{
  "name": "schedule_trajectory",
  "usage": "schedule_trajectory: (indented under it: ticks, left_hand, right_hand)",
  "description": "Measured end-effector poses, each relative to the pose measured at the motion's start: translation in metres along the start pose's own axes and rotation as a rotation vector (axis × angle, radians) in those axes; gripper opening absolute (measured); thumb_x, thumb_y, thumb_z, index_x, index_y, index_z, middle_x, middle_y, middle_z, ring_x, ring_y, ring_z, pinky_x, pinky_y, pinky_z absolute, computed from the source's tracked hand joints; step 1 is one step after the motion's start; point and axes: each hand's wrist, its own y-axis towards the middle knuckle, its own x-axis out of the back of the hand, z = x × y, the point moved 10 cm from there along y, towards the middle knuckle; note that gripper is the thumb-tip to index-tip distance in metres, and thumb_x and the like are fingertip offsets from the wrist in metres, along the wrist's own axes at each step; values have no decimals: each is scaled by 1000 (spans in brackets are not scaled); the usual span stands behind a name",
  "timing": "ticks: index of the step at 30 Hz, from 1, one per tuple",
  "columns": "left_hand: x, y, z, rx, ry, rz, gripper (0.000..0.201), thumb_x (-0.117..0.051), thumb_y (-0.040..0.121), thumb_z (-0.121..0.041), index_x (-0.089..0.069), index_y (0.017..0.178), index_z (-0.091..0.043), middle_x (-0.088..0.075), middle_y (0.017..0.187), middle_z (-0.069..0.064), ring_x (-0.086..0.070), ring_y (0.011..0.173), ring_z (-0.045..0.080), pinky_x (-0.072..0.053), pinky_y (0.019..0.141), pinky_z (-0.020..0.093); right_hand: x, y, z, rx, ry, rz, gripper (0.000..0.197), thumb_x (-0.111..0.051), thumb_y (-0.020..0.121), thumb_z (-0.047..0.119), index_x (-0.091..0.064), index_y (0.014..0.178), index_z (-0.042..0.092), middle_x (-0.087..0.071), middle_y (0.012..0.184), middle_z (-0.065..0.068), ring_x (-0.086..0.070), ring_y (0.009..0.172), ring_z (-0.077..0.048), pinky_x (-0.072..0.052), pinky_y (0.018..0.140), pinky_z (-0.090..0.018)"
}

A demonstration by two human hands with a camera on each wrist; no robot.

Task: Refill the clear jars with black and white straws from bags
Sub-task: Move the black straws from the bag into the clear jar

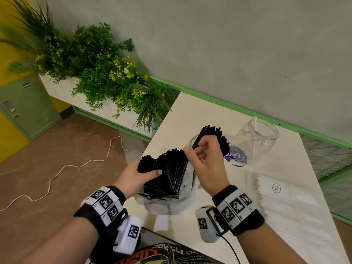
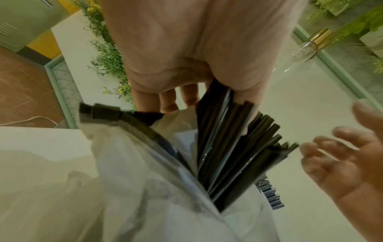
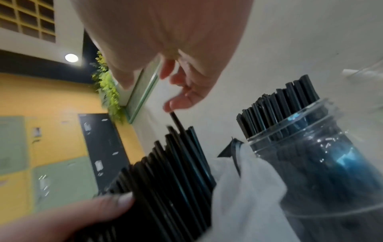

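My left hand grips a fanned bundle of black straws standing in a clear plastic bag at the table's left edge. My right hand hovers over the bundle with fingers loosely spread. One fingertip touches the tip of a raised straw. Behind that hand stands a clear jar packed with black straws. A second clear jar further right holds one white straw.
A flat bag of white straws lies on the white table to the right. A purple round label sits between the jars. A planter with greenery and a white cable are left of the table.
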Motion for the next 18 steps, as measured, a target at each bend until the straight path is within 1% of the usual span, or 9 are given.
schedule_trajectory:
  ticks: [2,4,6,8,10,12,14,16,18]
  left_hand:
    - [2,0,1,10,-25,-3,36,-82,66,-35,-67,91,-14,-73,87,3,-70,85,17,-53,82,36]
    - [3,-1,0,5,-46,-7,42,-82,60,-40,-66,89,-14,-73,84,4,-70,83,19,-53,81,38]
    - [3,-2,0,1,-48,-10,49,-79,53,-48,-67,88,-15,-73,85,5,-69,84,20,-53,82,40]
    - [1,-2,0,-3,-58,-8,50,-77,52,-49,-67,88,-16,-73,86,5,-69,86,22,-52,84,43]
    - [1,-2,3,12,-71,-17,48,-78,52,-48,-67,88,-18,-73,86,3,-69,87,21,-53,86,44]
    - [2,-2,3,13,-77,-26,48,-78,51,-48,-68,88,-20,-73,87,2,-69,87,20,-53,86,42]
    - [3,-3,3,16,-80,-36,47,-80,53,-46,-68,89,-18,-74,87,3,-69,87,20,-54,85,40]
    - [3,-3,3,19,-80,-45,37,-83,63,-34,-67,91,-15,-74,88,5,-69,88,21,-54,84,38]
    - [1,-4,2,22,-85,-49,24,-81,73,-22,-67,91,-14,-73,87,5,-69,87,21,-53,82,37]
  right_hand:
    - [-15,-18,13,128,-92,111,29,-65,86,41,-44,83,19,-46,79,3,-45,67,-9,-39,60,-19]
    - [-43,-44,13,232,-222,298,28,-63,87,43,-48,83,19,-44,82,8,-42,71,-8,-39,63,-19]
    - [-72,-68,0,303,-333,462,28,-65,86,42,-56,95,17,-45,91,8,-44,78,-8,-42,69,-21]
    - [-97,-82,-19,322,-449,570,39,-66,83,44,-58,110,17,-48,99,4,-47,87,-13,-46,77,-28]
    - [-113,-83,-32,299,-534,600,46,-61,81,51,-59,113,18,-48,101,0,-47,90,-18,-48,79,-35]
    - [-121,-79,-36,259,-571,586,47,-54,79,56,-61,105,17,-47,99,0,-46,89,-19,-47,77,-35]
    - [-125,-76,-35,241,-576,559,45,-52,77,56,-62,94,16,-47,95,-1,-46,87,-20,-45,75,-34]
    - [-125,-72,-35,237,-591,517,40,-53,73,53,-61,85,16,-47,92,-1,-46,84,-21,-46,72,-34]
    - [-124,-68,-40,221,-600,486,35,-56,70,48,-59,82,15,-48,90,-1,-47,81,-22,-48,69,-35]
